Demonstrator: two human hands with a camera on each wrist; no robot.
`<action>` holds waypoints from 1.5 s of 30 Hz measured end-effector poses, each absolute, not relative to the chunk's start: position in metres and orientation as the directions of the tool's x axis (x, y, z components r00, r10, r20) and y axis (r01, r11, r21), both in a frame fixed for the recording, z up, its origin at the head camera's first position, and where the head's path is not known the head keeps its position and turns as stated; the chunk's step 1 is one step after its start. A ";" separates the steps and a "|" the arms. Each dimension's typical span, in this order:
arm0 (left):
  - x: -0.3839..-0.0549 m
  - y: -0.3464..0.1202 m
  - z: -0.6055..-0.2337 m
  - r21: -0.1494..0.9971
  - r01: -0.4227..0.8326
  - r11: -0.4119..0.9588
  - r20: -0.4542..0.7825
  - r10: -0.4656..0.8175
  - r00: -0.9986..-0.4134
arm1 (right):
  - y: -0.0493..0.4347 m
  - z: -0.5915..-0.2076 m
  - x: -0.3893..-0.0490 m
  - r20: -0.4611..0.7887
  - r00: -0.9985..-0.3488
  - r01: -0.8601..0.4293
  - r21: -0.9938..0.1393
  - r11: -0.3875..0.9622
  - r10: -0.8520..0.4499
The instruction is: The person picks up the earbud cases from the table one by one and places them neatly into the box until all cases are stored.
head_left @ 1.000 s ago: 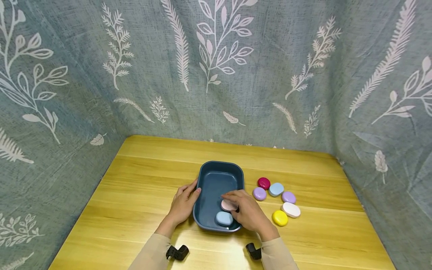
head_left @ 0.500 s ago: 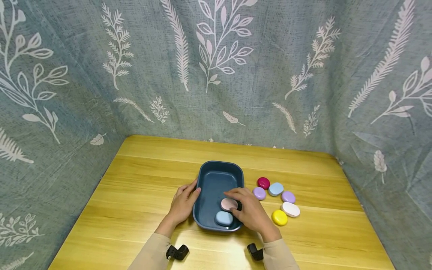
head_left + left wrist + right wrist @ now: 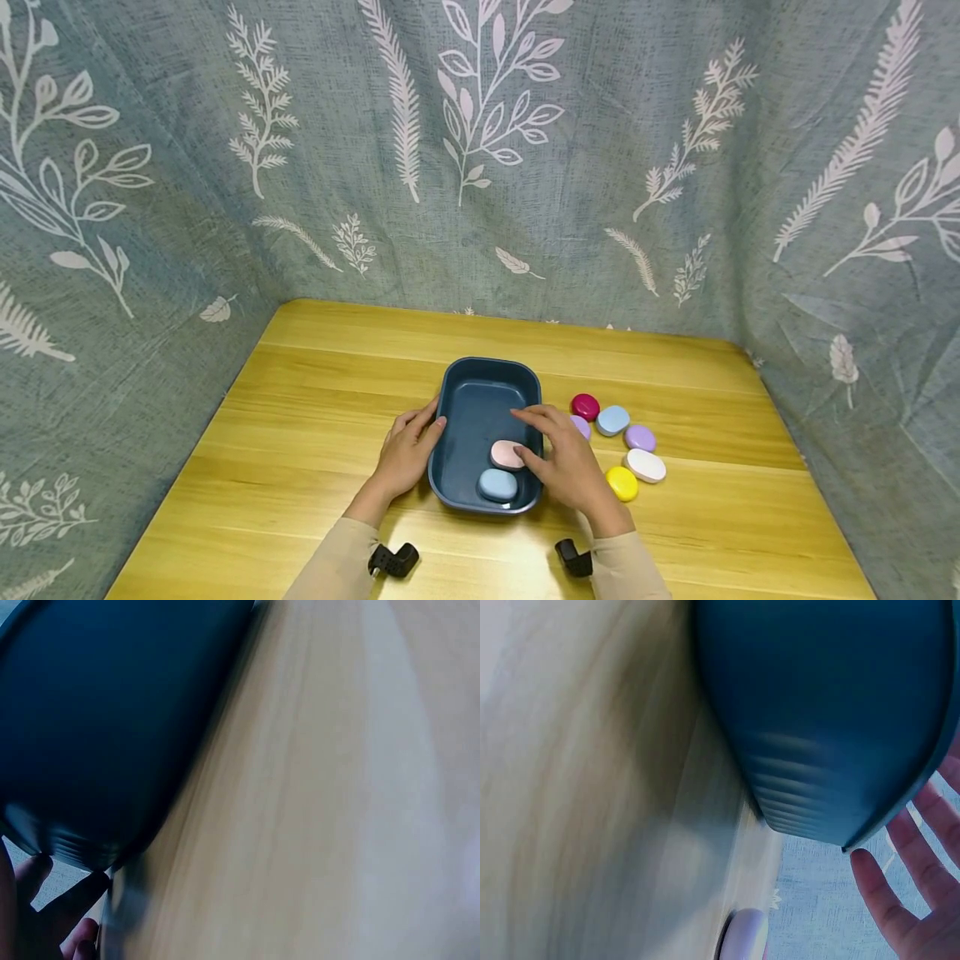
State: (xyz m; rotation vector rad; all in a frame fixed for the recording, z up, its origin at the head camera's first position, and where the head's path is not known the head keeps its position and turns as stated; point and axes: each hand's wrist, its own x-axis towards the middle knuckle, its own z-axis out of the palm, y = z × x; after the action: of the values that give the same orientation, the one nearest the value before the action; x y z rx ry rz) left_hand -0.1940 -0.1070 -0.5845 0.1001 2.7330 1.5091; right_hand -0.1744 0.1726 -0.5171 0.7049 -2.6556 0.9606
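A dark blue rectangular tray point(image 3: 480, 417) stands mid-table. My left hand point(image 3: 405, 450) holds its left wall, thumb over the rim and fingers outside. In the left wrist view, fingertips touch the tray's outer wall. A pink oval soap bar point(image 3: 506, 454) lies inside near the right wall, just beyond a light blue soap bar point(image 3: 498, 484) at the near end. My right hand point(image 3: 566, 457) hovers over the right rim, fingers spread and holding nothing. Its thumb tip overlaps the pink bar's edge; contact cannot be told. The right wrist view shows straight fingers beside the tray.
Right of the tray lie several soap bars: crimson point(image 3: 585, 407), light blue point(image 3: 612, 421), purple point(image 3: 641, 438), white point(image 3: 645, 466) and yellow point(image 3: 621, 483). Another purple bar point(image 3: 581, 426) is partly behind my right hand. A patterned curtain point(image 3: 495, 208) surrounds the wooden table point(image 3: 315, 417).
My right hand has let go of the pink soap bar and drawn back to the right, its fingers spreading. The bar stays in the tray. The left hand has not moved.
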 end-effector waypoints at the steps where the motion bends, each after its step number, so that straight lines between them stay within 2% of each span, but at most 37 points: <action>1: -0.194 -0.107 -0.585 0.846 0.043 0.531 0.010 0.065 -0.998 | 0.174 -0.517 -0.175 0.376 -0.856 -0.514 -0.542 0.664 -0.356; 16: -0.194 -0.107 -0.584 0.841 0.039 0.539 0.007 0.062 -0.998 | 0.186 -0.518 -0.179 0.439 -0.862 -0.490 -0.588 0.644 -0.255; 30: -0.194 -0.108 -0.584 0.846 0.029 0.532 -0.007 0.066 -0.998 | 0.195 -0.526 -0.182 0.480 -0.870 -0.416 -0.597 0.686 -0.110; 40: -0.195 -0.108 -0.585 0.844 0.034 0.536 -0.002 0.066 -0.998 | 0.201 -0.531 -0.184 0.446 -0.894 -0.351 -0.651 0.674 -0.035; 45: -0.195 -0.108 -0.585 0.845 0.040 0.534 0.004 0.067 -0.998 | 0.204 -0.534 -0.185 0.443 -0.897 -0.319 -0.641 0.698 -0.004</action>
State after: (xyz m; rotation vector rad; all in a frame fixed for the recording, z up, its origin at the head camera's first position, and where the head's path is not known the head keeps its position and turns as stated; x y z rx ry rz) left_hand -0.1947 -0.1077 -0.5853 0.0951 2.7257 1.5003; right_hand -0.1846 0.2037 -0.5337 0.2500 -2.4972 1.0515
